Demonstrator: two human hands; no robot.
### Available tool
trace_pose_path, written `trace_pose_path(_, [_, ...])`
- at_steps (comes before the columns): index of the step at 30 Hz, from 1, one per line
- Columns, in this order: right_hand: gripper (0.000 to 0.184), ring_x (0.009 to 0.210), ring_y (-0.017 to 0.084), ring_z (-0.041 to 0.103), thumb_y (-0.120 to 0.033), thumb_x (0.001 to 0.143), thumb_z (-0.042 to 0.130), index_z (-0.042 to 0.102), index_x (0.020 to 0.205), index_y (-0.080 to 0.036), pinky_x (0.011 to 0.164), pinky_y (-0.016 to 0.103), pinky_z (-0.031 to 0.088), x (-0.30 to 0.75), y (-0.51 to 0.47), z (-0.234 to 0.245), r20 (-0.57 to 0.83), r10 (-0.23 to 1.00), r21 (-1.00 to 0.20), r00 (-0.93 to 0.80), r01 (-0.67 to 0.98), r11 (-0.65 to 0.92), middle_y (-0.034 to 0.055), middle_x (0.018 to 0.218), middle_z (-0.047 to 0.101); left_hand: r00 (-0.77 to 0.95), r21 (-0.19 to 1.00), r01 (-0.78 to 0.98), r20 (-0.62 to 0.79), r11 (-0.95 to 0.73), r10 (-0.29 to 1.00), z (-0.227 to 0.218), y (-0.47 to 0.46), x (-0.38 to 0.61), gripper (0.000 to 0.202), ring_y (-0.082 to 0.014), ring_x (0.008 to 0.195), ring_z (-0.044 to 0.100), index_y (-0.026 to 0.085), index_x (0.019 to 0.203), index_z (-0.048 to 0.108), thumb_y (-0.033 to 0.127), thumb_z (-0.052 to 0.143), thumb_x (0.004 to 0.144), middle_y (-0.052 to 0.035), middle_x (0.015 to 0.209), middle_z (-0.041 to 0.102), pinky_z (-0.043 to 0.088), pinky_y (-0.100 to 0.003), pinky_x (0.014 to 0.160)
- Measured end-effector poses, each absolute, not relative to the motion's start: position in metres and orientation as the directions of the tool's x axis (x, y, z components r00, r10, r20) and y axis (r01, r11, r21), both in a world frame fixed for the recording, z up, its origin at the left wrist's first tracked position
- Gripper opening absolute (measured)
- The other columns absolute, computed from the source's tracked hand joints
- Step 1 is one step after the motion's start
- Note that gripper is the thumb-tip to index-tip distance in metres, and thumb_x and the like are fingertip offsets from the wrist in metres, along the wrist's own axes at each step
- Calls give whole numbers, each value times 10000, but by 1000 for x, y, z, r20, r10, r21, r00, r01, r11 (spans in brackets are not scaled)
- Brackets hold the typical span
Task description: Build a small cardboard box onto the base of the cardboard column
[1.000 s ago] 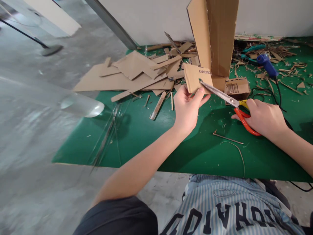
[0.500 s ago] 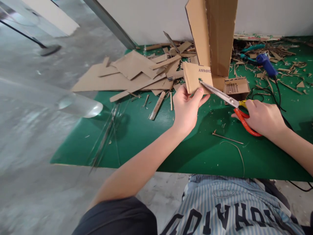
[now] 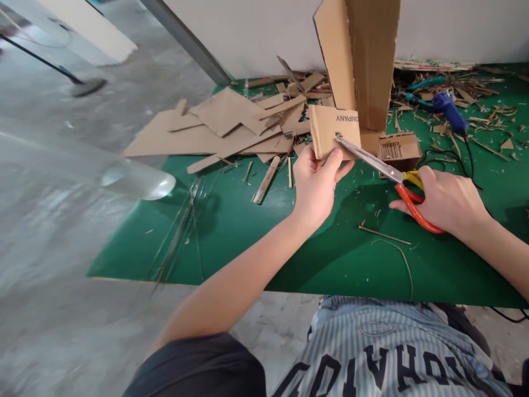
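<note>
My left hand [image 3: 316,184] grips a small cardboard piece [image 3: 324,124] by its lower edge, thumb in front and fingers behind. Printed letters run upside down along its top, and a small hole sits in its middle. My right hand [image 3: 450,198] holds scissors [image 3: 390,171] with one red and one yellow handle. The blades point left, their tips at the hole; how deep they reach I cannot make out. Behind the piece stands a tall folded cardboard structure [image 3: 374,66]. A small cardboard box with a barcode [image 3: 400,150] rests at its foot.
Flat cardboard scraps [image 3: 223,118] are heaped at the back left of the green table [image 3: 231,237]. A blue glue gun [image 3: 450,110], its cord and cardboard shreds lie at the back right. A thin stick [image 3: 386,234] lies near the front. A clear tube [image 3: 140,184] juts over the left side.
The scissor handles have spread slightly, my right hand shifting a little right. The blade tips stay at the hole. My left hand and the cardboard piece have barely moved.
</note>
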State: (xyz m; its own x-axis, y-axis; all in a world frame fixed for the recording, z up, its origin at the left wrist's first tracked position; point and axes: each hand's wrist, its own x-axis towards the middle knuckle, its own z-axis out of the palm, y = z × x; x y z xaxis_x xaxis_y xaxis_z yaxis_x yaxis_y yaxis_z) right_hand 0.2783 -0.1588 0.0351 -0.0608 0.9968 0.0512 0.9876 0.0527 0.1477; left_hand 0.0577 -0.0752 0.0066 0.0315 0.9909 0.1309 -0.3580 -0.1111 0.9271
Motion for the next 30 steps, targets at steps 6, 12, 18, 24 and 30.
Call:
trace_pose_path(6, [758, 607, 228, 599, -828, 900, 395, 604, 991, -105, 553, 296, 206, 276, -159, 34, 88, 994, 141, -64, 989, 52, 155, 757, 683, 35, 922, -366, 146, -124, 989, 6, -75, 58, 359, -191, 1068, 751, 244, 986, 631, 354, 877, 749, -1, 1096, 746, 675, -331, 933])
trace_pose_path(12, [787, 587, 242, 617, -869, 873, 389, 596, 967, -115, 536, 294, 178, 273, -161, 36, 74, 996, 152, -54, 987, 42, 154, 733, 678, 29, 921, -370, 144, -123, 989, 3, -74, 59, 390, -198, 1124, 731, 252, 995, 624, 385, 887, 739, 2, 1126, 734, 662, -333, 957])
trace_pose_path(18, [866, 561, 262, 620, -934, 833, 330, 591, 964, -118, 536, 302, 178, 271, -164, 38, 72, 996, 134, -55, 990, 45, 138, 671, 652, 6, 924, -318, 223, -210, 975, 1, -74, 59, 375, -191, 1134, 718, 259, 984, 588, 427, 854, 781, 10, 1115, 709, 650, -337, 971])
trace_pose_path(24, [921, 580, 279, 633, -969, 806, 295, 592, 977, -114, 540, 299, 182, 273, -166, 42, 35, 998, 134, -54, 990, 49, 146, 675, 654, -14, 915, -304, 275, -266, 961, 1, -74, 60, 365, -169, 1073, 728, 249, 967, 585, 401, 857, 778, 17, 1072, 694, 660, -303, 921])
trace_pose_path(30, [895, 572, 267, 623, -938, 844, 278, 590, 974, -109, 538, 297, 197, 272, -166, 43, 26, 997, 111, -74, 991, 70, 141, 658, 638, -37, 918, -265, 295, -294, 955, 0, -73, 60, 347, -172, 1075, 728, 243, 962, 582, 380, 847, 787, 8, 1085, 693, 665, -298, 910])
